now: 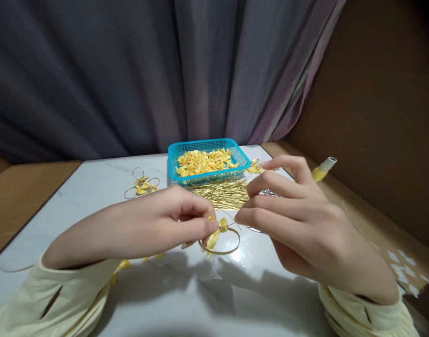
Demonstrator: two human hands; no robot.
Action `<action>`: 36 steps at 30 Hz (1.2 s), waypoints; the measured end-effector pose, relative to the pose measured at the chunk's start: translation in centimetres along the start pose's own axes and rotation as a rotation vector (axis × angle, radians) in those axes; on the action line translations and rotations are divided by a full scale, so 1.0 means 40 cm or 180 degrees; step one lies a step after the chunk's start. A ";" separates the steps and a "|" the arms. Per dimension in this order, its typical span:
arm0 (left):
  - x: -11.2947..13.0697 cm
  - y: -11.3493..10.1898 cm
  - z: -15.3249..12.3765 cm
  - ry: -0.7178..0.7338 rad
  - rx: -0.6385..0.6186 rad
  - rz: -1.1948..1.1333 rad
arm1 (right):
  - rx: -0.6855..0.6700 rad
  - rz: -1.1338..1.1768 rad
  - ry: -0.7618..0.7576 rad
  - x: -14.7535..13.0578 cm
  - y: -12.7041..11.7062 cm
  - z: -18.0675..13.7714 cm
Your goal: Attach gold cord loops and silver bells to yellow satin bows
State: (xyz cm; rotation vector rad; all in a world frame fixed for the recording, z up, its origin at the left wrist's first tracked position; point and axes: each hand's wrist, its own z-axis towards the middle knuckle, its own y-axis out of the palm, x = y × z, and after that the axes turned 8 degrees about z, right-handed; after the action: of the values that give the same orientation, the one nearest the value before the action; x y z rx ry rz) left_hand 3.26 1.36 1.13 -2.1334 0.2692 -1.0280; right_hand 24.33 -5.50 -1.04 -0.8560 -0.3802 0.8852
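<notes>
My left hand (172,217) is closed in a pinch on a yellow ribbon bow (222,224) fixed to a thin gold ring (219,253), which hangs just below the fingertips above the white tabletop. Thin wire ends (234,220) stick out from the bow toward the right. Close by, my right hand (298,215) hovers with its fingers bent and apart; its thumb is hidden, and I see nothing held in it. Behind the hands lies a pile of gold wire ties (221,194). Beyond that, a blue basket (172,161) holds many yellow bows (205,161).
Finished-looking rings with bows (144,186) lie at left; more bows (254,167) and small silvery pieces (270,192) lie at right, partly hidden. A yellow tube with a clear end (323,169) stands beside white scraps (403,269). A grey curtain (147,70) hangs behind.
</notes>
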 end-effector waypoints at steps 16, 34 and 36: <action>0.012 0.002 0.006 0.0239 -0.0090 0.0046 | -0.0490 0.0673 -0.0205 0.033 -0.011 0.000; 0.016 -0.001 0.010 0.0183 -0.0206 -0.0129 | -0.0428 0.0425 -0.0107 0.028 -0.008 -0.004; 0.018 0.000 0.011 0.0192 -0.0204 -0.0137 | -0.0449 0.0459 -0.0130 0.029 -0.007 -0.003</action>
State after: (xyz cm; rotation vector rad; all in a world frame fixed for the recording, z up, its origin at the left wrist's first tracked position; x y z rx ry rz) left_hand 4.05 1.24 1.37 -2.1764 0.2898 -1.1237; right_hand 25.23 -4.72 -0.94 -1.0058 -0.4242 1.0194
